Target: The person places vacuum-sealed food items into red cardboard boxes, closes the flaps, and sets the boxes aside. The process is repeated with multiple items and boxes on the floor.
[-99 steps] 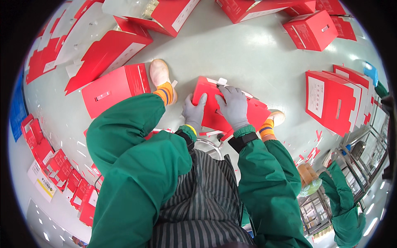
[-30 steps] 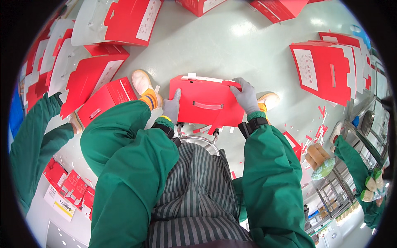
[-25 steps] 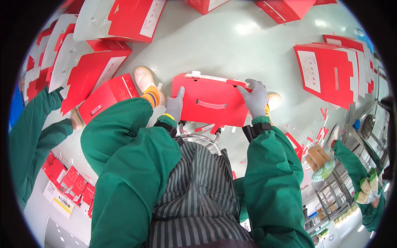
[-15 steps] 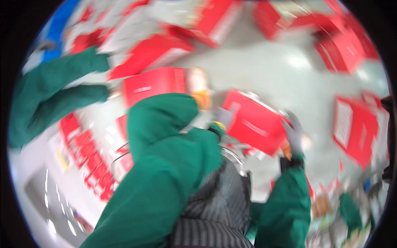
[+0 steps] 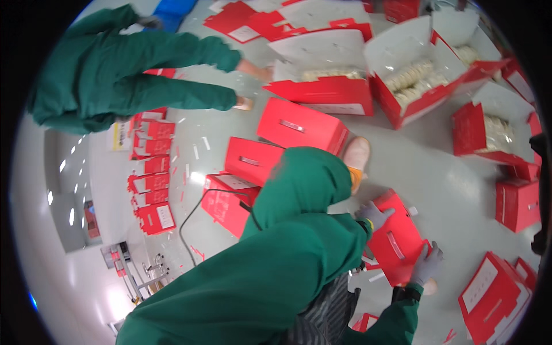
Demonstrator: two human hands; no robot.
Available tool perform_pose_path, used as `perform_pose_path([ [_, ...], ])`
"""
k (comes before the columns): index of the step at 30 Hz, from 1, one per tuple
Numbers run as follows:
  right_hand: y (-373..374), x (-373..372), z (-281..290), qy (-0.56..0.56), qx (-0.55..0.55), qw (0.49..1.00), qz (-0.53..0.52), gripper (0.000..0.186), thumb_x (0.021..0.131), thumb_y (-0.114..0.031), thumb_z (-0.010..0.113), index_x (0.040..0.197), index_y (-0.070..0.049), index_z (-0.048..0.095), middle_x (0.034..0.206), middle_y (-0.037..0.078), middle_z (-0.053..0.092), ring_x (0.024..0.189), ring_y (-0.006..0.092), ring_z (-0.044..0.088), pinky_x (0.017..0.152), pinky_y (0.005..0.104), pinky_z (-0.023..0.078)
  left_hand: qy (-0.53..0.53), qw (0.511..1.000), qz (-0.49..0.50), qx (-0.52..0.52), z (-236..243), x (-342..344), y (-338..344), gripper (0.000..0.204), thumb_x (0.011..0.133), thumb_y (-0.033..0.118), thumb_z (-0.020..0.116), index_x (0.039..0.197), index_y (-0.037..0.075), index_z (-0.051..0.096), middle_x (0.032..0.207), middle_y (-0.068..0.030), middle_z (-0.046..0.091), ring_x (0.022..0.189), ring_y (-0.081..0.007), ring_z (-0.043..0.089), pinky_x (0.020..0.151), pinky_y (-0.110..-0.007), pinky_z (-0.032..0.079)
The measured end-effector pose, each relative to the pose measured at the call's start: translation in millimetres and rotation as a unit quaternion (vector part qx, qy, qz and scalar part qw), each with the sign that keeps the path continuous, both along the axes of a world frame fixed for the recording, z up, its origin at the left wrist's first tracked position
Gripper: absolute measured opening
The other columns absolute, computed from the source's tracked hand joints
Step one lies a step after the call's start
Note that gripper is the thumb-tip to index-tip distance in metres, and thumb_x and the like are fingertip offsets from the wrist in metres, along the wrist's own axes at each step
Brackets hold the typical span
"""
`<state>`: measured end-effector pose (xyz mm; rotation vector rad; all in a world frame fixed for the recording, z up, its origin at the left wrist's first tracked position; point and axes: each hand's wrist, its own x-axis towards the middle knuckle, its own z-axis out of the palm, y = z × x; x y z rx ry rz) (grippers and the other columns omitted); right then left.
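Note:
A closed red carton (image 5: 394,238) with a slot-like handle on its top lies tilted in front of me, low over the floor. My left hand (image 5: 375,216), in a grey glove, grips its far left end with the thumb over the top. At the near right end my right hand (image 5: 426,267), also gloved in grey, holds the carton with its fingers along the edge. Both hands clasp it from opposite ends. Whether its underside touches the floor is hidden. My green-clad knee (image 5: 310,178) is bent beside it.
Closed red cartons (image 5: 302,125) stand left of my foot. Open red cartons (image 5: 414,86) with pale wrapped contents stand ahead and right. A person in green (image 5: 126,75) bends at the left, beyond a row of red cartons (image 5: 152,178). A dark cord (image 5: 198,201) loops near my knee.
My view has swung, so the surroundings sit elsewhere and look sharper. The carton, still between both hands, now lies lower and more turned in view. The other person's arm reaches to an open carton.

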<state>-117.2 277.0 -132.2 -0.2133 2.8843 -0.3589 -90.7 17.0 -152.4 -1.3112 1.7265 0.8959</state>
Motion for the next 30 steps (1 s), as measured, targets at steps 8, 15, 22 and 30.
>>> perform_pose_path([
  [8,22,-1,-5,-0.040,-0.208,0.976,-0.055,0.024,0.091,-0.025,0.067,0.101,-0.004,0.070,0.100,0.016,0.069,0.093,0.0358,0.063,0.085,0.0456,0.050,0.045,0.999,-0.017,-0.013,-17,6,-6,0.108,0.077,0.080,0.060,0.140,-0.005,0.042,0.141,-0.0309,0.048,0.129,-0.0476,0.050,0.107,-0.054,0.042],
  [15,13,0,5,-0.035,-0.143,0.977,-0.156,0.035,0.087,-0.028,0.072,0.114,-0.006,0.070,0.103,0.017,0.071,0.093,0.0349,0.064,0.084,0.0444,0.050,0.054,0.998,-0.021,-0.007,-38,14,-10,0.109,0.077,0.085,0.056,0.145,0.001,0.039,0.144,-0.0279,0.044,0.129,-0.0478,0.049,0.108,-0.053,0.040],
  [22,19,5,4,-0.105,-0.331,0.911,-0.222,0.031,0.090,-0.023,0.067,0.118,-0.008,0.068,0.104,0.015,0.072,0.097,0.0340,0.065,0.091,0.0411,0.050,0.065,0.997,0.000,0.032,-61,22,-20,0.110,0.077,0.084,0.058,0.145,-0.001,0.038,0.146,-0.0281,0.042,0.132,-0.0440,0.048,0.108,-0.051,0.041],
  [30,12,-2,4,0.066,-0.151,0.986,0.016,0.015,0.092,-0.019,0.064,0.097,-0.007,0.071,0.091,0.010,0.068,0.085,0.0350,0.062,0.082,0.0449,0.048,0.070,0.995,0.025,0.066,-61,22,-24,0.111,0.077,0.081,0.061,0.145,-0.004,0.036,0.146,-0.0281,0.042,0.132,-0.0426,0.047,0.108,-0.051,0.042],
])
